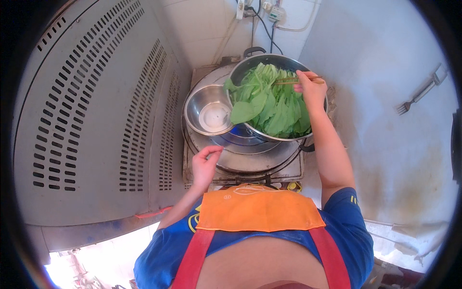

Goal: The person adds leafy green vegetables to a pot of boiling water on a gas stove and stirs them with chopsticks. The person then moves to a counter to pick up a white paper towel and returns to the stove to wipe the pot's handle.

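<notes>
A large metal pot (282, 138) with dark handles is heaped with leafy greens (269, 104), their pale stems towards the wall. My right hand (312, 88) grips a pair of wooden chopsticks (285, 81), whose tips touch the stems. Left of the pot and close against it, a steel bowl (195, 123) shows a wet-looking bottom and no food. My left hand (207, 162) hovers below the bowl, thumb and forefinger close together; I cannot tell whether anything small is between them. Blue light, perhaps a flame, shows between bowl and pot.
Under both vessels lies a round metal stove top (245, 159). A slotted grey metal panel (104, 108) rises on the left. On the right, a fork-ended utensil (420, 90) rests against a metal sheet (379, 144). Electric cables (270, 32) hang on the tiled wall behind the pot.
</notes>
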Available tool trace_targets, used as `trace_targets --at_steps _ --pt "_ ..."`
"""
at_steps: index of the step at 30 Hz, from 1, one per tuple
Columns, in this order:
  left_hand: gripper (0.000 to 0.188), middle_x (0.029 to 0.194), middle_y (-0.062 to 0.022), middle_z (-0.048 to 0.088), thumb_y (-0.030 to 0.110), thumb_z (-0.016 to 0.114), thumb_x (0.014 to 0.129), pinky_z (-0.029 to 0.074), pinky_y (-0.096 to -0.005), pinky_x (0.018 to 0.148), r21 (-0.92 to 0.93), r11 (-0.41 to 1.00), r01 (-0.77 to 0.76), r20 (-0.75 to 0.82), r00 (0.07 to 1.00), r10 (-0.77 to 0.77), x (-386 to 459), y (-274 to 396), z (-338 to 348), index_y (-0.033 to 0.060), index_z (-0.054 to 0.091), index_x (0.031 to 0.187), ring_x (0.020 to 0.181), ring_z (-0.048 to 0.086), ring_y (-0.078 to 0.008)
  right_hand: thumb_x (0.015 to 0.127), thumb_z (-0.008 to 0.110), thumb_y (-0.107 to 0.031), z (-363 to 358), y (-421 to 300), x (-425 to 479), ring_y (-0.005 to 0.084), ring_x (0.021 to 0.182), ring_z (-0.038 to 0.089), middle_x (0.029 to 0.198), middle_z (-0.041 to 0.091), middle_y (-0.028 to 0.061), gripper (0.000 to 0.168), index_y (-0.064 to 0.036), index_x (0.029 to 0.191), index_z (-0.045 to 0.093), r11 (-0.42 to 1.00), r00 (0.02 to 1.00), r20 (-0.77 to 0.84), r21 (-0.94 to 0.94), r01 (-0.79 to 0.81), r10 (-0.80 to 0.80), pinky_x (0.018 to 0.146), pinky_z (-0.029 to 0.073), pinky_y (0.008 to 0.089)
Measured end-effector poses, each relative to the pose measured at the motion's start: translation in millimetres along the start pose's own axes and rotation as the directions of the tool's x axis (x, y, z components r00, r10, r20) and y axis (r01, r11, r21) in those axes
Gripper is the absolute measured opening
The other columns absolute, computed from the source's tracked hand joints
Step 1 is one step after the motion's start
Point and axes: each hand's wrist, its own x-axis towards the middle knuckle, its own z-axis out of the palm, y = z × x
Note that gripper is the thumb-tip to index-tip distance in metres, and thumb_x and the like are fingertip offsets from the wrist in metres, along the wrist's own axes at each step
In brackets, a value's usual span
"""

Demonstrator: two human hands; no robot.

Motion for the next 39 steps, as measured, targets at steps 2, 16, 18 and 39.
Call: trace_targets --at_steps 2,16,18,39 --pt "0.014 0.099 -0.0066 0.069 0.0 0.059 0.09 0.047 -0.024 0.086 -0.008 1.0 0.012 -0.003 1.0 -0.012 -0.2 -3.6 -3.6 -0.0024 0.068 0.1 0.093 0.062 -0.0114 0.084 0.072 -0.015 0.0 4.7 0.7 0.015 0.055 0.064 0.07 0.066 0.0096 0.02 0.004 0.084 0.067 1.0 1.0 0.008 -0.004 0.03 -0.03 0.049 0.052 0.0262" --pt "0.016 0.098 -0.0049 0.069 0.004 0.059 0.09 0.046 -0.0236 0.084 0.089 0.993 0.08 -0.055 0.996 -0.075 0.3 -20.1 -2.2 -0.0017 0.068 0.102 0.091 0.06 -0.01 0.089 0.066 -0.012 -51.9 -43.7 -133.4 0.0157 0.06 0.064 0.073 0.064 0.0087 0.015 0.002 0.085 0.063 0.963 0.906 0.411 0.184 -0.195 0.105 0.056 0.052 0.0264" --pt "0.017 0.1 -0.006 0.069 0.002 0.059 0.089 0.047 -0.0236 0.085 0.115 0.986 0.121 -0.032 0.992 -0.118 2.0 -31.7 -0.4 -0.0017 0.067 0.104 0.093 0.061 -0.011 0.086 0.069 -0.011 -36.9 -14.2 -162.9 0.0138 0.062 0.062 0.075 0.064 0.0062 0.013 0.002 0.085 0.064 0.961 0.848 0.477 0.021 -0.274 0.232 0.057 0.05 0.0252" --pt "0.021 0.099 -0.0046 0.069 0.006 0.061 0.088 0.046 -0.0254 0.087 0.071 0.985 0.16 -0.024 0.987 -0.158 1.2 -54.6 2.2 0.0 0.068 0.107 0.094 0.061 -0.0118 0.087 0.069 -0.017 -86.1 -7.3 -56.3 0.0143 0.058 0.063 0.077 0.066 0.0098 0.021 0.002 0.093 0.068 0.99 0.981 0.133 0.002 -0.139 0.138 0.051 0.053 0.0257"
